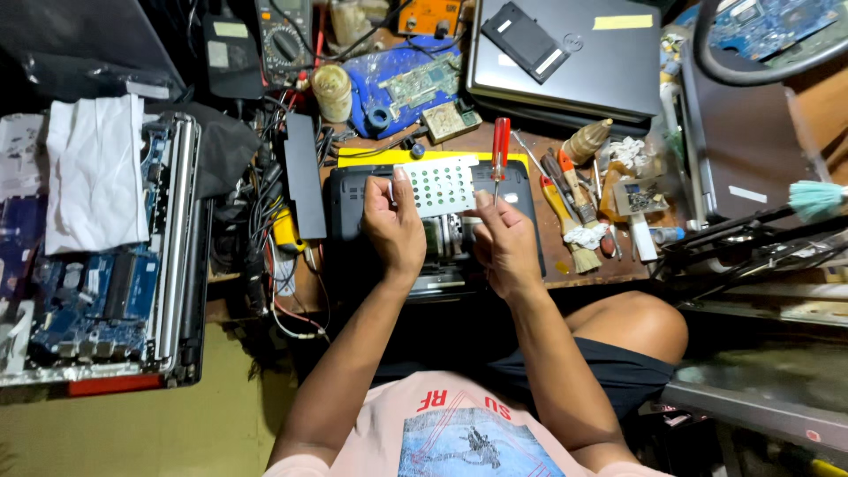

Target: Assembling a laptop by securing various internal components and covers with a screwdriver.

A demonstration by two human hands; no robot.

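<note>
My left hand (395, 225) holds up a silver perforated metal bracket plate (442, 184) by its left edge, over an opened black laptop base (344, 212) on the wooden bench. My right hand (503, 243) touches the plate's lower right corner and grips a red-handled screwdriver (500, 152), its handle pointing up and away from me. Under the plate, exposed metal parts of the laptop's inside (446, 240) show between my hands.
A closed grey laptop (574, 66) lies at the back, a blue circuit board (406, 84) and multimeter (284, 40) left of it. Brushes and screwdrivers (570, 208) lie to the right. A stripped laptop chassis (106, 283) with a white cloth sits far left. Tangled cables (265, 221) run between.
</note>
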